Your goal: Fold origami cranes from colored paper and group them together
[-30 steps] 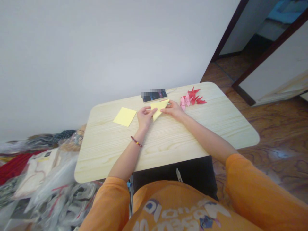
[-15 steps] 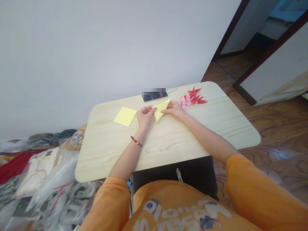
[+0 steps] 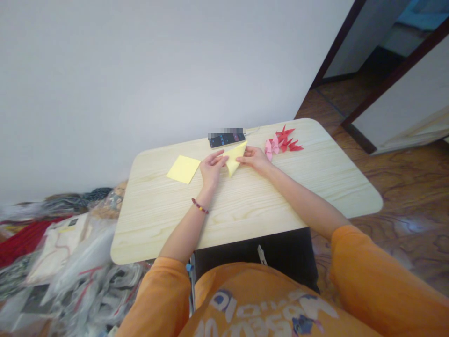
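Observation:
A folded yellow paper triangle (image 3: 234, 157) lies on the light wooden table (image 3: 245, 206), its point towards me. My left hand (image 3: 210, 169) pinches its left edge with the fingers closed on it. My right hand (image 3: 256, 159) presses and grips the right edge. A flat yellow paper square (image 3: 183, 169) lies just left of my left hand.
A dark phone (image 3: 226, 139) with a cable lies behind the paper near the wall. Several red and pink folded paper figures (image 3: 282, 142) sit to the right of my right hand. Bags and cloth (image 3: 52, 252) are heaped on the floor at the left. A doorway (image 3: 368, 70) opens at the right.
The yellow triangle has turned a little and looks narrower, with both hands still on it. The camera has shifted slightly.

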`<state>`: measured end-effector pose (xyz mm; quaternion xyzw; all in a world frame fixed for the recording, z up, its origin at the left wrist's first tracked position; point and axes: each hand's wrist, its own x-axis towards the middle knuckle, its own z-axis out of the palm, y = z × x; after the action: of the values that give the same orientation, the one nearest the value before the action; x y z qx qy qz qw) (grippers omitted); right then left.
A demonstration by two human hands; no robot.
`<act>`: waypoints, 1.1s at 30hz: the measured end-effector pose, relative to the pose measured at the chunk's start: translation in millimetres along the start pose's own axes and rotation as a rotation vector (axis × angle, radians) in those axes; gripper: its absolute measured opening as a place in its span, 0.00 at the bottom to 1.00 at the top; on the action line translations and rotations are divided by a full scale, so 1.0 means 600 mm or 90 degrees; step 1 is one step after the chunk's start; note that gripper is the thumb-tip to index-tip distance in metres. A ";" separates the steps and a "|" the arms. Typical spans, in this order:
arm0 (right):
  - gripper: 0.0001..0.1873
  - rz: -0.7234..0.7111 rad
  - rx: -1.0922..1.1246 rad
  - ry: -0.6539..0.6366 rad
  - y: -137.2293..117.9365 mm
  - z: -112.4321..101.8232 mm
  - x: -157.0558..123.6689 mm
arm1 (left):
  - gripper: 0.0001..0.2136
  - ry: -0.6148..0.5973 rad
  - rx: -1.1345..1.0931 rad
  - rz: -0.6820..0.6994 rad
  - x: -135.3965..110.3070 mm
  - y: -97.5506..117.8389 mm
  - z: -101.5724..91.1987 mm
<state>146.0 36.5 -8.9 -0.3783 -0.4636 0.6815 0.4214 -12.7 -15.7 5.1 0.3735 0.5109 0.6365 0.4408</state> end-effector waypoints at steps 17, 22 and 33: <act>0.28 -0.022 0.013 -0.004 0.000 -0.001 0.000 | 0.15 0.021 -0.039 -0.040 0.000 -0.002 0.002; 0.28 -0.024 0.017 -0.003 0.002 -0.003 0.000 | 0.14 0.018 -0.029 -0.026 -0.001 -0.003 0.002; 0.28 -0.026 0.015 -0.002 0.003 -0.003 0.001 | 0.15 0.018 -0.021 -0.022 0.001 -0.006 0.001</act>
<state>146.8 37.0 -10.9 -0.3628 -0.4636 0.6786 0.4392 -11.8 -14.8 1.8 0.3483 0.5127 0.6426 0.4504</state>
